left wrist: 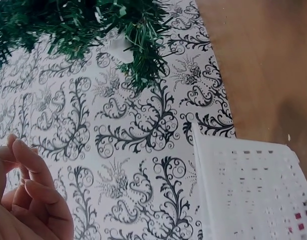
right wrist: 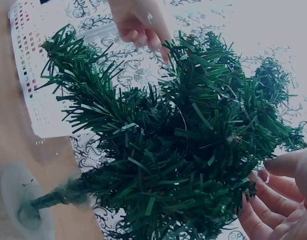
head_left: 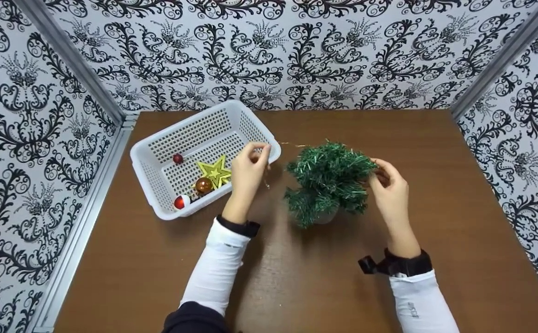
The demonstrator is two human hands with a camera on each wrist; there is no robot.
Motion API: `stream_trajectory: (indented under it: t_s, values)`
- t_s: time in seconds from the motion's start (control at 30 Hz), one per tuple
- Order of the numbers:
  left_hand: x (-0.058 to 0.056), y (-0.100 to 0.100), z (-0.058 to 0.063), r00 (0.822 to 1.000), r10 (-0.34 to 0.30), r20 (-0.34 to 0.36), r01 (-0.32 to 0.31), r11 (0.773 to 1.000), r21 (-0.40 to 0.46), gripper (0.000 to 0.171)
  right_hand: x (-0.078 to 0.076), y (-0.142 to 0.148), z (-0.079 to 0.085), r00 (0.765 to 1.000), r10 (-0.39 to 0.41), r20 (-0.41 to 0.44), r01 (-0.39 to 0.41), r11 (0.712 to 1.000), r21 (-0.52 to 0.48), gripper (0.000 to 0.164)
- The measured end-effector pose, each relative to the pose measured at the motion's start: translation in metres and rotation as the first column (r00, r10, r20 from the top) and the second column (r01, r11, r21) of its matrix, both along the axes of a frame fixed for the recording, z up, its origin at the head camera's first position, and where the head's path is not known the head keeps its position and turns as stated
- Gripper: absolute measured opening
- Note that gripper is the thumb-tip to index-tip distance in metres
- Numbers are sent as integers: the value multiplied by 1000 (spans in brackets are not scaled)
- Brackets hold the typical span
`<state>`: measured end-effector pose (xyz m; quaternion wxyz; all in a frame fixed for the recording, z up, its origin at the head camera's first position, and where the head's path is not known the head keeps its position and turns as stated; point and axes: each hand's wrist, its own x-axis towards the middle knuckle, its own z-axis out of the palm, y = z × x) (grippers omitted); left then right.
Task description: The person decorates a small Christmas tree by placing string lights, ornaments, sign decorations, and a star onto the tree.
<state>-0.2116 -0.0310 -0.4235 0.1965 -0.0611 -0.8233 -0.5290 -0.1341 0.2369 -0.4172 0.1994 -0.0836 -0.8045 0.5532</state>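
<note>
The small green tree (head_left: 331, 173) stands on the brown table (head_left: 435, 152), right of the white basket (head_left: 252, 125) and between the two hands. The left hand (head_left: 248, 169), near the basket's right end, brings thumb and fingertip together and seems to pinch a thin golden strand (head_left: 301, 146), which runs right to the tree's far side. The right hand (head_left: 391, 189) curls its fingers at the tree's right edge, thumb against the outer needles; whether it pinches a twig or part of the strand I cannot tell. The tree looks light and top-heavy, its tinsel needles soft and springy over bendable branches, so a tug on the strand could tip or drag it. The bare stem (right wrist: 61, 196) just above the pale round base (right wrist: 13, 190) looks the firmest place to steady it. The strand looks thin, limp and easily snagged or kinked; a light fingertip pinch near each end suits it. In the basket's left and near part lie a gold star (head_left: 214, 172) and shiny balls (head_left: 204, 186), probably light and slippery.
</note>
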Motion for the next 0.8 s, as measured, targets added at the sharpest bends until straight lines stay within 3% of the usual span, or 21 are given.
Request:
stream_trajectory:
  t_s: [0.23, 0.33, 0.4, 0.43, 0.57, 0.63, 0.7, 0.8]
  values:
    - [25, -12, -17, 1000, -6, 1, 6, 1000, 30, 19, 15, 1, -2, 985, -3, -171, 24, 992, 123, 26]
    - [37, -13, -21, 999, -35, -28, 36, 998, 42, 17, 23, -5, 0, 946, -23, -323, 78, 984, 158, 24]
    - [47, -12, -21, 997, -61, -52, 63, 997, 51, 17, 30, -13, 3, 881, -39, -472, 144, 971, 189, 22]
    - [52, -11, -21, 995, -80, -53, 83, 995, 61, 17, 33, -18, 5, 831, -47, -554, 185, 963, 196, 20]
    - [70, -4, -17, 987, -163, 14, 161, 980, 116, 20, 41, -39, 8, 581, -29, -813, 332, 921, 204, 12]
    - [77, 1, -14, 974, -215, 68, 201, 966, 163, 19, 44, -47, 8, 494, 13, -869, 350, 912, 213, 9]
    - [83, 7, -12, 961, -257, 104, 234, 953, 193, 19, 48, -54, 6, 452, 82, -888, 324, 913, 249, 9]
    - [91, 15, -9, 948, -291, 130, 262, 944, 201, 16, 51, -64, 5, 447, 199, -872, 259, 904, 339, 9]
